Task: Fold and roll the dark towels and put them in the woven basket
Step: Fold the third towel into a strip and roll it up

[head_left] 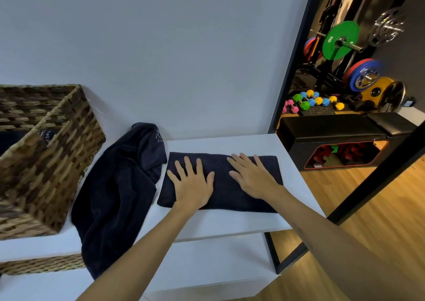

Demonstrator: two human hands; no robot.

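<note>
Towel [220, 181], folded into a long strip, lies on the white table [296, 181]; the left hand [192, 181] and right hand [255, 177] press it with fingers spread flat. Folding seems finished; rolling from one end should come next, then the basket [46, 153].

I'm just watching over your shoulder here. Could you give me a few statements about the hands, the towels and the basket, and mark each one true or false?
1. Both hands lie flat on the folded towel. True: the left hand and right hand press it with straight fingers.
2. The folded towel is already rolled up. False: it lies flat as a long strip on the white shelf top.
3. A second dark towel lies unfolded, draping over the front edge. True.
4. The woven basket stands to the right of the hands. False: it stands to their left.
</note>
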